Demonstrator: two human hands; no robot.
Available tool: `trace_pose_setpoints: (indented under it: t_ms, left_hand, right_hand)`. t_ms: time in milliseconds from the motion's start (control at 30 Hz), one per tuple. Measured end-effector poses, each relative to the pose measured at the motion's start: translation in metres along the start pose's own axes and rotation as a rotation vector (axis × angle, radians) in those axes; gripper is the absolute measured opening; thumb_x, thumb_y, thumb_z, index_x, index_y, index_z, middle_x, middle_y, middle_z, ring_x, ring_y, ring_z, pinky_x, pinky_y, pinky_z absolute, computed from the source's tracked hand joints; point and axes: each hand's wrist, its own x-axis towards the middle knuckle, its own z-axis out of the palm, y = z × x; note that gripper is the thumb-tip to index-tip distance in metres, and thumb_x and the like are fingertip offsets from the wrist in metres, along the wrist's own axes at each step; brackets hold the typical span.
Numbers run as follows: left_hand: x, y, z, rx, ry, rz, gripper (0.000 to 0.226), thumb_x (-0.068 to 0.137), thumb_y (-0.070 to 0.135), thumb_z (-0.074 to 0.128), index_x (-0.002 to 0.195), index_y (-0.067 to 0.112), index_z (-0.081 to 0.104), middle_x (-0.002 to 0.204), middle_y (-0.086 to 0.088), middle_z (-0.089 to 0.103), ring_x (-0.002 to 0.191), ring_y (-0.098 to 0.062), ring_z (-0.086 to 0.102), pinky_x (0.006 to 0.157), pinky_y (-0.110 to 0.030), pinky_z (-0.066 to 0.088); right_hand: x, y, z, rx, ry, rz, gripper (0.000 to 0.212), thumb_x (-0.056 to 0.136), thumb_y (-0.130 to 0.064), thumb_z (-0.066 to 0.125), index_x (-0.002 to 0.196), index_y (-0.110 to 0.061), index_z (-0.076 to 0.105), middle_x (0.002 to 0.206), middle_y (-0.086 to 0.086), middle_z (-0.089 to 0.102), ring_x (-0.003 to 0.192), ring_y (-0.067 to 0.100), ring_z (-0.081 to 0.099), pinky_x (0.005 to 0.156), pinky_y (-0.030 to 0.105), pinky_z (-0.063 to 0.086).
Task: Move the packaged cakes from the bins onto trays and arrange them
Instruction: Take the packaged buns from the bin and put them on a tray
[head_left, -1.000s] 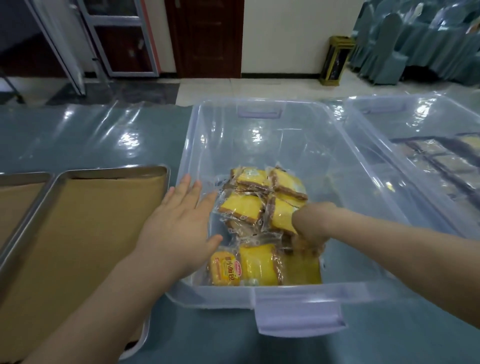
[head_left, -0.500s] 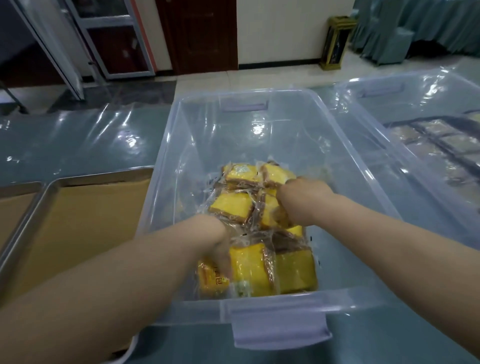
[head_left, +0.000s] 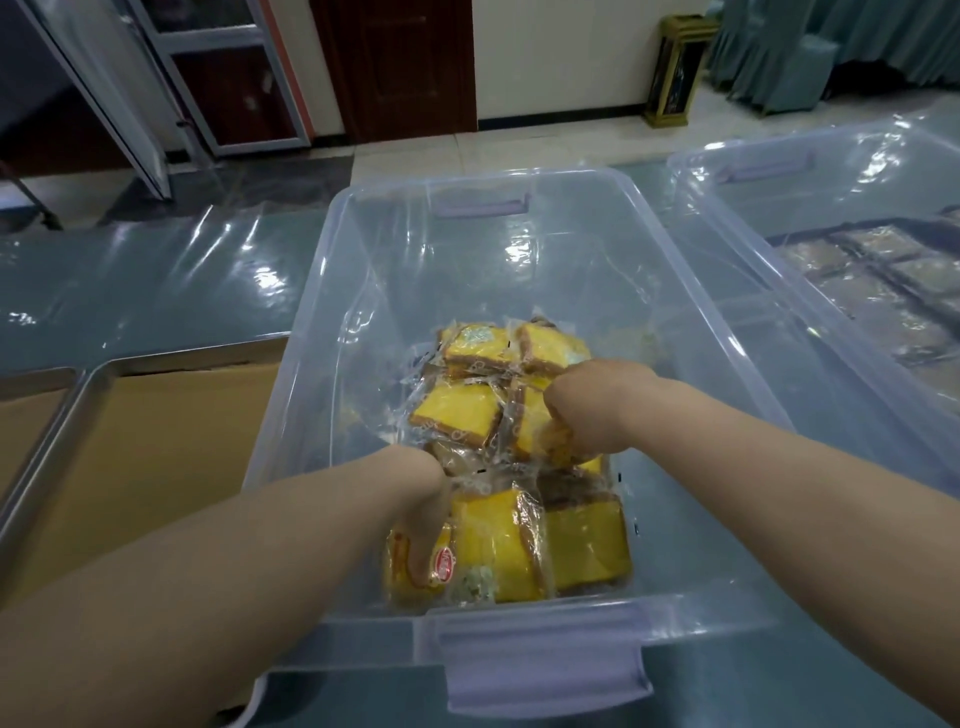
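Observation:
A clear plastic bin (head_left: 332, 291) sits in front of me with several yellow packaged cakes (head_left: 457, 410) piled on its floor. Both of my hands are down inside it. My left hand (head_left: 423, 499) reaches to the near-left pack with a red label (head_left: 444, 566), its fingers curled down onto that pack. My right hand (head_left: 587, 410) is curled around a cake pack in the middle of the pile. A metal tray (head_left: 98, 384) lined with brown paper lies to the left of the bin.
A second clear bin (head_left: 737, 171) stands to the right, holding dark-edged packs. Another paper-lined tray (head_left: 31, 384) shows at the far left edge. The table wears a glossy blue-green cover (head_left: 156, 280). A doorway and draped chairs lie beyond.
My left hand has gone from hovering over the bin's left rim down into the bin onto the near-left pack. My right hand has moved slightly back within the pile.

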Motion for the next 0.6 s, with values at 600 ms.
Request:
trace_pose_setpoints:
  t_ms: [600]
  left_hand:
    - [-0.062,-0.059,-0.034,-0.641,0.621,0.336,0.038,0.068,0.032,0.081,0.099,0.023,0.060,0.094,0.008,0.066,0.085,-0.012,0.063,0.079,-0.031,0.053]
  right_hand:
    - [-0.012,-0.003,-0.013,0.147,0.186,0.139,0.040,0.085,-0.005,0.049,0.122,-0.011,0.034,0.070,0.001,0.040,0.057,0.016,0.040,0.044,0.029,0.029]
